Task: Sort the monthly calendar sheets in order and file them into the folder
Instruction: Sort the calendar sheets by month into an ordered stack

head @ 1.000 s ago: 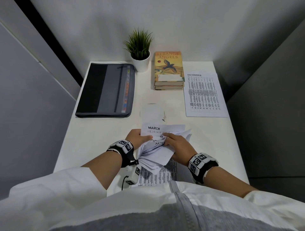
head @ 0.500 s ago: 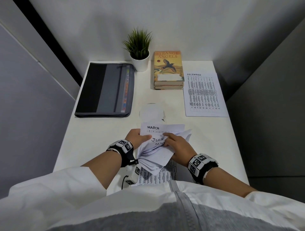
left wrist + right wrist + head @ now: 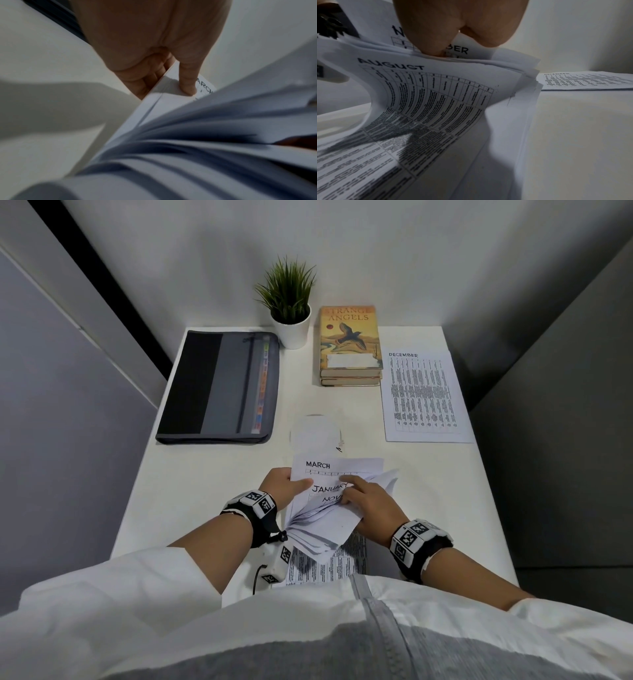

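head view: calendar sheets (image 3: 329, 508) held between both hands.

Left hand (image 3: 154, 44) pinches fanned calendar sheets (image 3: 197, 135).

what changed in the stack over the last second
The right hand leafed further through the stack of calendar sheets: the header under MARCH went from a partly hidden one to JULY to JANUARY, with NOV below. The left hand kept its grip on the stack's left edge. The December sheet, folder, books and plant stayed put.
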Tool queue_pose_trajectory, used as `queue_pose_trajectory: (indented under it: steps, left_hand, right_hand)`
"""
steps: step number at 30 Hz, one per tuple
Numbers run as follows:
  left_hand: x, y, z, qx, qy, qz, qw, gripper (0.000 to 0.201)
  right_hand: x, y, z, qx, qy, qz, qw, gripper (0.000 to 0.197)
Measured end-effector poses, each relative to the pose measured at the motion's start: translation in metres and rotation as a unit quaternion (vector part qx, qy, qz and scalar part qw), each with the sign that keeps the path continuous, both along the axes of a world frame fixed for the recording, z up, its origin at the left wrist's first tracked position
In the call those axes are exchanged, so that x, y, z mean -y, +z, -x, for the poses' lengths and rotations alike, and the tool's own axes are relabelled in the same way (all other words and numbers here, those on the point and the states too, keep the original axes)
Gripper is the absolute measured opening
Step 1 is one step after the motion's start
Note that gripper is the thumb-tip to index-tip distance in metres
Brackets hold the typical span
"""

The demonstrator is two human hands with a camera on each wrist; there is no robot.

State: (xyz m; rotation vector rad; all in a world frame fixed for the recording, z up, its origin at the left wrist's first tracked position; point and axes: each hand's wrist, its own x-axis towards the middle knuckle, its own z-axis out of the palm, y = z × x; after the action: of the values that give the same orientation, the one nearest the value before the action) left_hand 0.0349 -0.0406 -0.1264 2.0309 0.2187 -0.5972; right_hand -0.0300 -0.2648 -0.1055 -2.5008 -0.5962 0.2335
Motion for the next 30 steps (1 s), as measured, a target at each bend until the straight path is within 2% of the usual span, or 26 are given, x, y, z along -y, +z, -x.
queue_pose_trajectory:
  steps: [10, 17, 23, 26, 30]
  left_hand:
    - [-0.0015, -0.0038, 0.0011, -0.026, 0.031, 0.01, 0.999, 0.026]
    - [0.0003, 0.0008, 0.0013, -0.001, 0.007, 0.008, 1.0, 0.011]
    - [0.0029, -0.0021, 0.0022, -0.011, 0.025, 0.024, 0.999, 0.018]
    - [-0.0012, -0.0034, 0.0006, -0.01, 0.044, 0.024, 0.999, 0.032]
    - [-0.0029, -0.003, -0.0017, -0.002, 0.045, 0.02, 0.999, 0.028]
  right_hand:
    - [-0.0035, 0.0043, -0.0018, 0.031, 0.017, 0.014, 0.999, 0.023]
    - [-0.0021, 0.0033, 0.0006, 0.005, -0.001, 0.011, 1.0, 0.027]
    - [-0.0058, 0.0064, -0.0029, 0.022, 0.014, 0.018, 0.999, 0.022]
    - [-0.0044, 0.0069, -0.0007, 0.028, 0.012, 0.023, 0.999, 0.022]
    - [-0.0035, 0.0089, 0.0017, 0.003, 0.006, 0.008, 1.0, 0.021]
